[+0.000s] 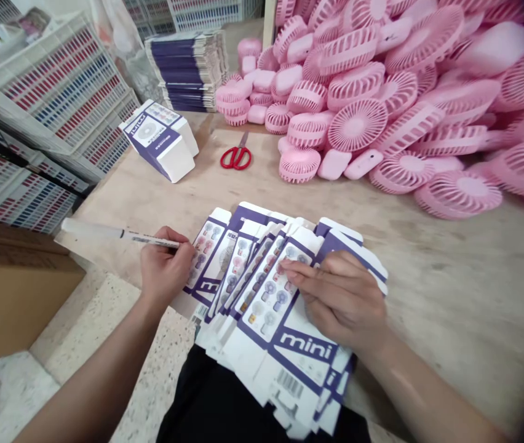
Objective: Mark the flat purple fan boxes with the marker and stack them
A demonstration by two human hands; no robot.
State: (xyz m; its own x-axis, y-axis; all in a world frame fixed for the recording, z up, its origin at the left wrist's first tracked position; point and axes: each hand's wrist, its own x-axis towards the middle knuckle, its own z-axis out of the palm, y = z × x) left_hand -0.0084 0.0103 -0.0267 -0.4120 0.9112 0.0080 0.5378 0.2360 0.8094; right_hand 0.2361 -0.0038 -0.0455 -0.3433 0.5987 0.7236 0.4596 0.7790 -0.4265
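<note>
Looking down from the head view: left hand [165,266] clenched around a white pen [121,234], tip set against the leftmost of the fanned flat cartons [262,289], barrel pointing out to the left. Right hand [338,295] released and laid flat, fingers [299,269] spread over the top carton, pressing the fan in place — not gripping anything. Cartons white and purple, printed with small fan pictures and the word "mini", spread at the near edge of the counter [451,277] and overhanging toward the lap. Farther back, red-handled scissors [236,157] lying flat, just beside a big heap of pink handheld fans [382,98] filling the right side. To the left of the scissors, a bundle of folded cartons [163,140] lying tilted — behind it, a taller stack of flat cartons [188,67]. Brown cardboard box [8,289] at the far left, below counter level.
</note>
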